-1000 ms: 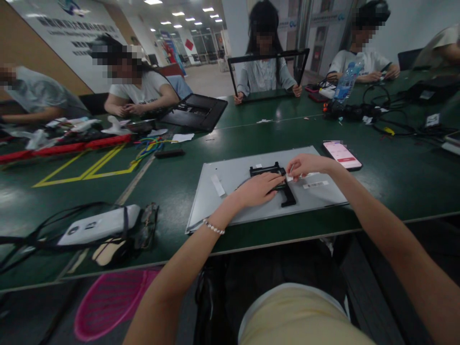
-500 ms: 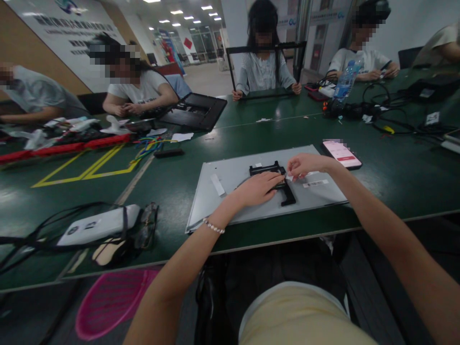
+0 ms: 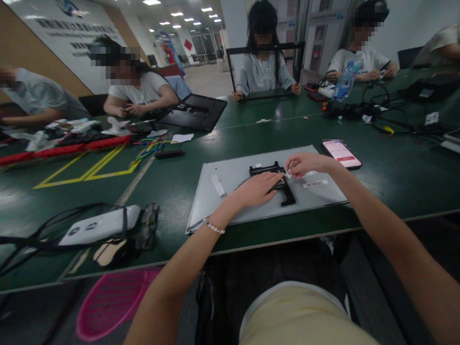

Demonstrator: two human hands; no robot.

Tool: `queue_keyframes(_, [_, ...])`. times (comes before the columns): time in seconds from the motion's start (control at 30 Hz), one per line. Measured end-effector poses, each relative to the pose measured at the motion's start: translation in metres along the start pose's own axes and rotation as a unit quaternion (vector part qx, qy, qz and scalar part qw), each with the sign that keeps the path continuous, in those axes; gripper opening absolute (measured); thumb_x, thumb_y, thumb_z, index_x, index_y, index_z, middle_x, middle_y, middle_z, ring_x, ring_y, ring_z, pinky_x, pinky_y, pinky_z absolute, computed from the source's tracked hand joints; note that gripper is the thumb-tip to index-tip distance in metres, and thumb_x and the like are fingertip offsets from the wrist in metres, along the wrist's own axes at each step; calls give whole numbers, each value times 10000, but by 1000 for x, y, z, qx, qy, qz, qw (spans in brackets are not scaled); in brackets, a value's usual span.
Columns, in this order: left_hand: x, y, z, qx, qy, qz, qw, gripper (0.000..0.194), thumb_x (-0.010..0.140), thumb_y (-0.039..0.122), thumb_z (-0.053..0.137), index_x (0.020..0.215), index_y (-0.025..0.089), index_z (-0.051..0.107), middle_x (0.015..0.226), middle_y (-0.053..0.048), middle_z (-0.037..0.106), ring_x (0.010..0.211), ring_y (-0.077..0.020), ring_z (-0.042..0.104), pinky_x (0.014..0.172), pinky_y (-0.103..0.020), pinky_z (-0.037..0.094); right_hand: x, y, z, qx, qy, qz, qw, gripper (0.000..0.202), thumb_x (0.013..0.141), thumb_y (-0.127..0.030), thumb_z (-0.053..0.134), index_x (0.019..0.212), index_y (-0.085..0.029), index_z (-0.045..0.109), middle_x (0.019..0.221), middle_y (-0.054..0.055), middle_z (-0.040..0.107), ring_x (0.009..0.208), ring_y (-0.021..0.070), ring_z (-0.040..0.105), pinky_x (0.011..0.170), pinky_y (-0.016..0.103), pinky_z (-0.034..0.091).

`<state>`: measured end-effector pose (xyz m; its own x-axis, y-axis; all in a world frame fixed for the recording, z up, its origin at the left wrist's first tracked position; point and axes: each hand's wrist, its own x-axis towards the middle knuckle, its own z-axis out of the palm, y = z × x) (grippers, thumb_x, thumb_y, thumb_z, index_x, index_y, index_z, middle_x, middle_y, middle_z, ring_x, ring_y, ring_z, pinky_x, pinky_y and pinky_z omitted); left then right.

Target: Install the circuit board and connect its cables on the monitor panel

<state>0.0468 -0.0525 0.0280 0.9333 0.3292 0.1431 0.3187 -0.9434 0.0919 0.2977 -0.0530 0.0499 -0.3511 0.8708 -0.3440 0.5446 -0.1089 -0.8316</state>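
A flat grey display panel point(image 3: 251, 211) lies on the green table in front of me. On its middle sits a black plastic bracket point(image 3: 288, 196), partly covered by my left hand point(image 3: 257, 188). That hand rests flat with its fingers stretched out over the bracket. At the bracket's right side my right hand point(image 3: 304, 164) pinches a small white piece point(image 3: 288, 176), perhaps tape or a ribbon end; its kind is too small to make out. White strips and a barcode label point(image 3: 315, 183) are stuck to the panel.
A phone point(image 3: 342, 153) lies right of the panel. To the left are a white power bank-like device point(image 3: 100, 224), glasses point(image 3: 148, 225) and cables. Across the table a person holds a black frame point(image 3: 266, 47). A water bottle point(image 3: 345, 84) stands back right. A pink basket point(image 3: 111, 302) is below the table edge.
My right hand has shifted very slightly at the white piece, its fingertips a little further left. My left hand, the bracket and the panel stay in place.
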Motion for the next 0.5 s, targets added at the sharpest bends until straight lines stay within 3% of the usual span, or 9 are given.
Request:
queue_keyframes(0.27, [1,2,3,31,-3,8,999,488,955,235,421,1433,148,382,1445,-131,459,1319,-246,451,1125,-395,344,7,3,8,52,-15,18,998,264,723,-276,744,890,-202,553,768,27,727,784,168,706,741,267,570])
queue_keyframes(0.5, [0,4,7,35,11,-1,999,483,938,210,429,1416,154,396,1457,-136,428,1317,-252,447,1119,-400,348,7,1,13,-12,-21,3,1000,198,716,-225,692,868,-198,569,712,14,716,715,153,696,599,214,518])
